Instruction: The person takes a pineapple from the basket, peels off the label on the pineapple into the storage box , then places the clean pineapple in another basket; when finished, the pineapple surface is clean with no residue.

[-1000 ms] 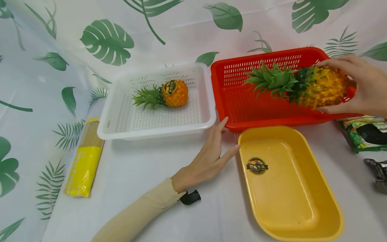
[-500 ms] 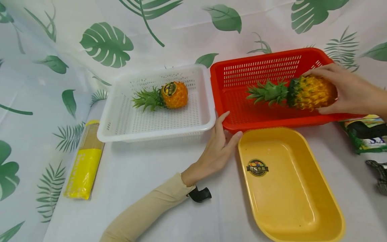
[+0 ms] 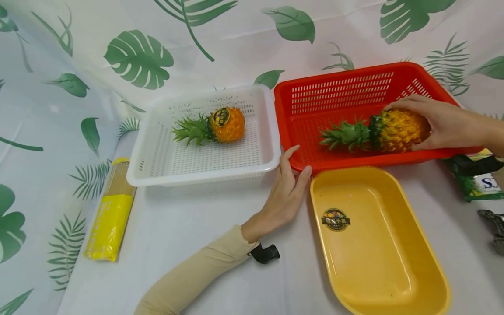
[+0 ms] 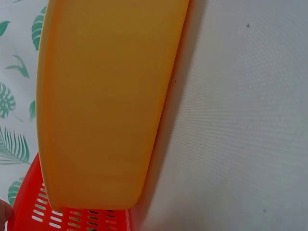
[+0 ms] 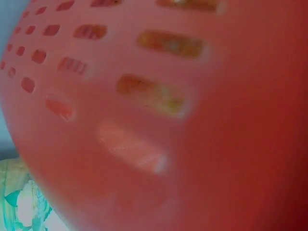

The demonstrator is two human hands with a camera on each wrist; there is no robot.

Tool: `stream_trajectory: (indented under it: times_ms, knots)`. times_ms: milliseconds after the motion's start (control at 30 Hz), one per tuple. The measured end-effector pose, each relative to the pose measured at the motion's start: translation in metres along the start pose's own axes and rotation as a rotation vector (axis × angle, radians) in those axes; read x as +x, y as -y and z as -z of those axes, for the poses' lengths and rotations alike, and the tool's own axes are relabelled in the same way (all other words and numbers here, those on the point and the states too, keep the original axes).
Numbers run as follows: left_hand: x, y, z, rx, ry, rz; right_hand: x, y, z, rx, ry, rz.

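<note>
Head view: pineapples, 2. The held pineapple (image 3: 401,130) lies sideways inside the red basket (image 3: 280,111), crown to the left; cannot tell whether it touches the floor. Right hand (image 3: 449,124) grips its base end, thumb on the near side, fingers curled over the far side. Second pineapple (image 3: 230,126), bearing 1 round label, lies in the white basket (image 3: 204,176). Left hand (image 3: 279,199): thumb and index spread apart, touching the red basket's near-left corner. Slotted baskets, 2, side by side; yellow tub (image 3: 366,245), 1, with 1 sticker, just in front of the red one. Also 1 yellow packet (image 3: 112,218) at left; 1 green packet (image 3: 485,183) at right, partly hidden.

Left wrist view: tub, 1, outer wall; slotted red corner below; 1 fingertip (image 4: 5,213) at the lower-left edge. Finger spread cannot be judged here.

Right wrist view: red slotted wall, blurred; yellow-brown patches behind several slots. Fingers' state cannot be told here.
</note>
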State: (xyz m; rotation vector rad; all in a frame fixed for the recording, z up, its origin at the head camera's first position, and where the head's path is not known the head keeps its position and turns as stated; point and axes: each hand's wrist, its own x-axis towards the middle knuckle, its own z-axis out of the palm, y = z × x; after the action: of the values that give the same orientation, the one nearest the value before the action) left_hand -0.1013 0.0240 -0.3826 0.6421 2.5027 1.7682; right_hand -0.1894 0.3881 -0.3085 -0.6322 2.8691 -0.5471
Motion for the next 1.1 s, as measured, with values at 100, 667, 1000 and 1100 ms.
stream_trajectory:
  times_ms: [100, 667, 1000, 1100]
  knots:
    - [0.001, 0.002, -0.001, 0.002, -0.008, -0.011, 0.002, -0.003, -0.002, -0.025, 0.02, 0.0]
    - [0.0, 0.003, -0.002, -0.007, -0.024, -0.019, 0.001, 0.014, 0.005, -0.051, 0.131, -0.087]
    - [-0.001, 0.002, -0.002, -0.013, -0.018, 0.004, 0.003, 0.02, 0.004, -0.148, 0.152, -0.115]
    - [0.0, 0.001, -0.001, -0.022, -0.012, -0.001, 0.003, 0.02, 0.005, -0.186, 0.149, -0.117]
